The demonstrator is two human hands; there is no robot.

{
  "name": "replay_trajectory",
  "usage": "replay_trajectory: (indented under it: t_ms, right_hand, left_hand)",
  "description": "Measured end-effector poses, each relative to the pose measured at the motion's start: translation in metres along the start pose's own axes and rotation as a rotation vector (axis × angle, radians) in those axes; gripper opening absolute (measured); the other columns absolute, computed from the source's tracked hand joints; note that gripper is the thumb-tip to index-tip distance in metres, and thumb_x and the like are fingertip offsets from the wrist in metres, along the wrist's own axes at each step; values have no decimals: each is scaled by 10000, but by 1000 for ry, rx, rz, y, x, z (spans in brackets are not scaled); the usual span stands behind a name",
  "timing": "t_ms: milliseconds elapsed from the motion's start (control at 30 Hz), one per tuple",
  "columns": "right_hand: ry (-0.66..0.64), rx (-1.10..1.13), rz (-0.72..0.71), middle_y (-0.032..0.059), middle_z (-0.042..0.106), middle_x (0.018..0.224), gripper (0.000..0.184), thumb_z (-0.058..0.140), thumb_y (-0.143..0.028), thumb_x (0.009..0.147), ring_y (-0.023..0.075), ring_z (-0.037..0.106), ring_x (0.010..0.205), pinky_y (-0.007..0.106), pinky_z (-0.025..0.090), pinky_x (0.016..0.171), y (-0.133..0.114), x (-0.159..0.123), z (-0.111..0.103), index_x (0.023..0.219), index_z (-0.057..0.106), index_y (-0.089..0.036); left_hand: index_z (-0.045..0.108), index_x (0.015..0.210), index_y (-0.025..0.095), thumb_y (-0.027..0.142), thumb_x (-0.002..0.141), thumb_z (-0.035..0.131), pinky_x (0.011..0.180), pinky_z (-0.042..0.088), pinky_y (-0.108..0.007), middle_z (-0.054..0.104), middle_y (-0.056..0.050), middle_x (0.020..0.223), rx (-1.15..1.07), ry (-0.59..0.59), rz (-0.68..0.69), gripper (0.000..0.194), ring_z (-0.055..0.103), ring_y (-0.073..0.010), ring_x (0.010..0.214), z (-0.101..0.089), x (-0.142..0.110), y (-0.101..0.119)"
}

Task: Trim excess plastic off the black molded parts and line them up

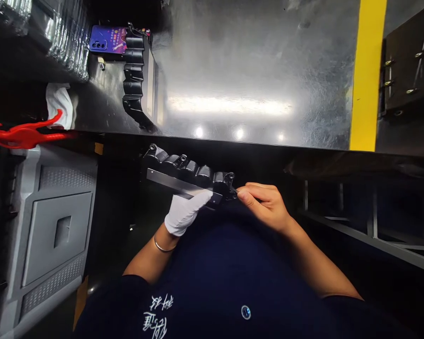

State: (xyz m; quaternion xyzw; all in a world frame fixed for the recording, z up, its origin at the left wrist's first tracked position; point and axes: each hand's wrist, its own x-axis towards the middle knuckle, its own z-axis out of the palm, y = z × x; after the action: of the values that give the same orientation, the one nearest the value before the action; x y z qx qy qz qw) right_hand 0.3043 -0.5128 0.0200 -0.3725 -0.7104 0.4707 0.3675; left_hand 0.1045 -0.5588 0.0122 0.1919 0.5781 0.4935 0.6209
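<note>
Left hand (183, 212), white-gloved, grip closed on black scalloped part (183, 176) below table's (233, 61) near edge; right hand (265, 202) bare, fingertips pinched at part's right end, anything between them unclear; second scalloped part (134, 80) at table's near-left corner, overlapping phone (108, 39).

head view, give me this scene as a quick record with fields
left hand: white-gloved, gripping the scalloped black part by its flat strip
right hand: bare, thumb and finger pinched at the part's right end; what they pinch is too small to tell
bench: shiny metal surface, yellow stripe toward the right
on bench, left: similar black part, blue-purple phone by its far end
lower left: grey plastic case
</note>
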Motion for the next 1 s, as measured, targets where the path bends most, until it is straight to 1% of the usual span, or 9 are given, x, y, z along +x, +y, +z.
replay_trajectory:
  t_ms: [133, 333, 500, 567, 667, 767, 833, 933, 1000]
  right_hand:
    - [-16, 12, 34, -11, 527, 558, 250, 535, -229, 915, 86, 470, 491, 218, 401, 467, -4, -1, 2, 699, 646, -168]
    - [-69, 73, 105, -8, 518, 546, 362, 519, -285, 930, 89, 479, 503, 224, 408, 482, -4, 2, -3, 594, 587, -167]
    - [-28, 8, 109, 18, 646, 639, 271, 542, -293, 925, 116, 587, 565, 230, 461, 516, 7, -1, 0, 726, 683, -174]
    - [68, -147, 58, 25, 671, 665, 221, 561, -296, 915, 124, 593, 571, 244, 467, 531, 12, -3, 5, 788, 705, -187]
    - [320, -448, 1, 48, 685, 715, 186, 561, -313, 914, 147, 597, 606, 278, 477, 592, 17, -4, 9, 920, 701, -191]
    - [449, -538, 76, 49, 686, 803, 228, 524, -335, 934, 154, 614, 641, 280, 488, 611, 19, -3, 5, 1080, 632, -197]
    - [345, -505, 81, 32, 676, 796, 206, 514, -339, 938, 142, 609, 616, 260, 479, 569, 17, -4, 1, 1064, 608, -206]
    - [115, -481, -47, 26, 662, 728, 174, 459, -262, 958, 131, 609, 608, 246, 474, 568, 13, -5, -2, 906, 614, -203]
    - [72, -512, -120, 30, 658, 690, 201, 453, -211, 955, 131, 609, 603, 248, 474, 582, 12, -5, -1, 837, 614, -191]
  left_hand:
    - [704, 764, 214, 237, 619, 833, 892, 536, -333, 706, 19, 699, 123, 6, 140, 196, 679, -178, 770, 1, 0, 2]
    - [687, 698, 212, 192, 581, 846, 873, 527, -313, 689, 19, 661, 142, 12, 152, 198, 671, -179, 777, 0, -2, 7]
    - [694, 659, 202, 217, 610, 832, 846, 551, -327, 721, 6, 705, 160, -59, 125, 147, 674, -176, 736, -1, -3, 5]
    - [705, 696, 192, 237, 612, 838, 833, 558, -310, 735, -3, 760, 95, -32, 98, 163, 682, -171, 759, 2, -4, 4]
    - [718, 833, 175, 283, 621, 840, 695, 585, -273, 734, -8, 796, -77, -22, -7, 267, 687, -163, 728, 10, -5, 4]
    - [697, 988, 172, 297, 638, 830, 484, 560, -241, 715, 0, 749, -148, -42, -154, 395, 682, -171, 638, 17, -6, 8]
    - [672, 1069, 179, 284, 660, 814, 440, 554, -229, 719, -2, 791, -142, -32, -185, 446, 692, -179, 657, 19, -5, 10]
    - [642, 1129, 191, 261, 711, 776, 469, 577, -214, 722, -7, 910, -122, -38, -167, 444, 704, -172, 733, 18, -4, 13]
    - [634, 1136, 196, 253, 734, 755, 478, 584, -205, 716, -9, 970, -99, -49, -153, 423, 706, -170, 774, 18, -4, 15]
